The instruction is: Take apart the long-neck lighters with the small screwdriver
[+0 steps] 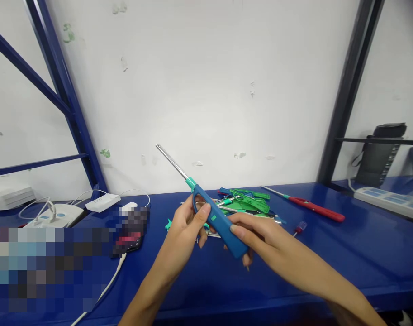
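two hands held one blue lighter [222, 226] above the middle of the surface [372, 253], the left hand [187, 224] half curled round the trigger end and the right hand [260, 233] pinching the butt. one pile of parts [253, 203], too tangled to count, lay near the back edge, with one red lighter [315, 209] and one screwdriver [301, 227] towards the right edge.

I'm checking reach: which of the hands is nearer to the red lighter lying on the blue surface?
Right. The right hand holds the blue lighter near its bottom, to the lower left of the red lighter; the left hand, higher up the blue lighter, is farther left.
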Demonstrator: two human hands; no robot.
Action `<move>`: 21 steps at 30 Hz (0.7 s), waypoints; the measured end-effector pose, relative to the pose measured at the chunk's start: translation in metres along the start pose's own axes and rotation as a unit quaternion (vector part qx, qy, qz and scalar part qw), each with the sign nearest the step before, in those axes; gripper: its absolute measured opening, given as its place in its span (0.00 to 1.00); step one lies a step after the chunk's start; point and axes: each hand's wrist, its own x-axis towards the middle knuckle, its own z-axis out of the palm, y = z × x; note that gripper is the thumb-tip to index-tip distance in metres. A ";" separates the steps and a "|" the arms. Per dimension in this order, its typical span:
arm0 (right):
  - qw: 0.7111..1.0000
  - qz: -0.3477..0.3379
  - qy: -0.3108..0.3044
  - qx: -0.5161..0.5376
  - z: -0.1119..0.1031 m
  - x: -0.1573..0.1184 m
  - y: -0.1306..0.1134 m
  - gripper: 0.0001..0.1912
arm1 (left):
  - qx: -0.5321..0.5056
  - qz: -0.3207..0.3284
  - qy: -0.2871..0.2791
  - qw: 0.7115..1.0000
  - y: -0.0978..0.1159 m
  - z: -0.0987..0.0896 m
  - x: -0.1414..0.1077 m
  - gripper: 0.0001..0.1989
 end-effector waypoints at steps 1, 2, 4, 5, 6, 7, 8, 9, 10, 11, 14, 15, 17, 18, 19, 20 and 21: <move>1.000 -0.001 -0.011 0.019 0.001 0.000 -0.001 0.19 | -0.015 -0.008 -0.005 1.000 0.001 -0.001 0.000 0.17; 0.999 -0.004 -0.020 0.034 0.002 0.001 -0.001 0.19 | -0.027 -0.017 -0.010 0.999 0.002 -0.002 0.000 0.18; 0.999 -0.013 -0.022 0.049 0.002 0.002 -0.001 0.18 | -0.049 -0.030 -0.021 0.998 0.003 -0.004 0.000 0.19; 0.999 -0.018 -0.016 0.048 0.002 0.002 0.000 0.18 | -0.057 -0.032 -0.027 0.997 0.003 -0.005 0.000 0.19; 0.999 -0.023 -0.010 0.043 0.002 0.003 0.000 0.18 | -0.064 -0.031 -0.032 0.997 0.003 -0.006 0.000 0.20; 0.999 -0.026 -0.002 0.037 0.002 0.003 0.001 0.17 | -0.068 -0.028 -0.034 0.997 0.003 -0.006 0.001 0.21; 0.999 -0.029 0.004 0.029 0.002 0.004 0.001 0.18 | -0.069 -0.024 -0.035 0.997 0.003 -0.007 0.001 0.21; 0.999 -0.032 0.008 0.020 0.002 0.004 0.002 0.18 | -0.069 -0.022 -0.037 0.997 0.002 -0.007 0.001 0.22; 0.999 -0.035 0.014 0.007 0.003 0.004 0.002 0.18 | -0.067 -0.022 -0.039 0.997 0.001 -0.007 0.001 0.23; 0.999 -0.038 0.022 -0.012 0.003 0.004 0.002 0.19 | -0.065 -0.024 -0.042 0.997 0.001 -0.007 0.001 0.23; 0.994 -0.054 0.049 -0.078 0.005 0.005 0.001 0.21 | -0.059 -0.032 -0.051 0.996 0.000 -0.006 0.001 0.24; 0.992 -0.059 0.055 -0.094 0.005 0.005 0.001 0.21 | -0.057 -0.031 -0.052 0.997 -0.001 -0.006 0.001 0.24; 0.990 -0.064 0.059 -0.107 0.006 0.005 0.000 0.21 | -0.052 -0.030 -0.054 0.997 -0.001 -0.006 0.001 0.24; 0.990 -0.064 0.060 -0.108 0.006 0.006 0.000 0.21 | -0.050 -0.030 -0.054 0.997 -0.001 -0.007 0.001 0.24; 0.990 -0.063 0.063 -0.108 0.006 0.006 0.000 0.21 | -0.049 -0.031 -0.055 0.997 -0.001 -0.007 0.001 0.25; 0.990 -0.062 0.065 -0.108 0.006 0.007 0.000 0.21 | -0.048 -0.032 -0.055 0.997 -0.001 -0.007 0.001 0.25; 0.991 -0.061 0.066 -0.104 0.006 0.007 0.001 0.21 | -0.046 -0.033 -0.053 0.997 -0.001 -0.008 0.002 0.25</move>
